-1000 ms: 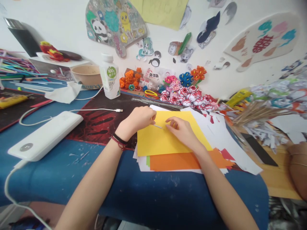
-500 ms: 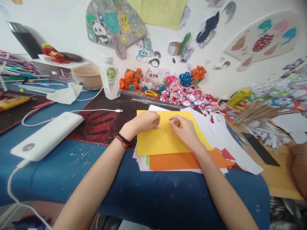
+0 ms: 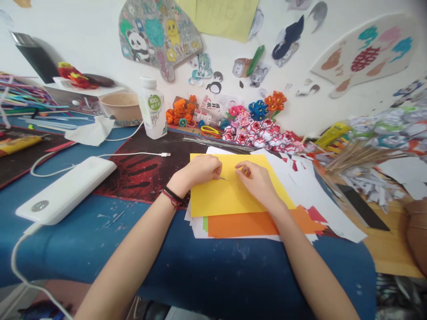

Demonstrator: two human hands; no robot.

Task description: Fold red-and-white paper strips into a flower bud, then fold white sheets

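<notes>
A yellow sheet (image 3: 216, 200) lies on top of an orange sheet (image 3: 243, 224) and white papers (image 3: 300, 191). Over the yellow sheet's left part, my left hand (image 3: 205, 168) is closed, pinching a thin pale pointed piece (image 3: 224, 178) whose tip sticks out to the right. My right hand (image 3: 255, 178) rests on the right part of the same sheet, its thumb and fingers curved and a little apart, with nothing visible between them. A gap of yellow paper separates the two hands.
A white power bank (image 3: 66, 191) with cables lies at left. Behind stand a white bottle (image 3: 153, 109) and a bowl (image 3: 122, 106). Thin wires (image 3: 213, 142) and craft flowers (image 3: 260, 133) lie behind the papers. Sticks (image 3: 360, 158) and a black strip (image 3: 363, 206) are at right.
The thin piece in my left hand has turned slightly, its tip now pointing a bit lower and farther right. Both hands have hardly moved.
</notes>
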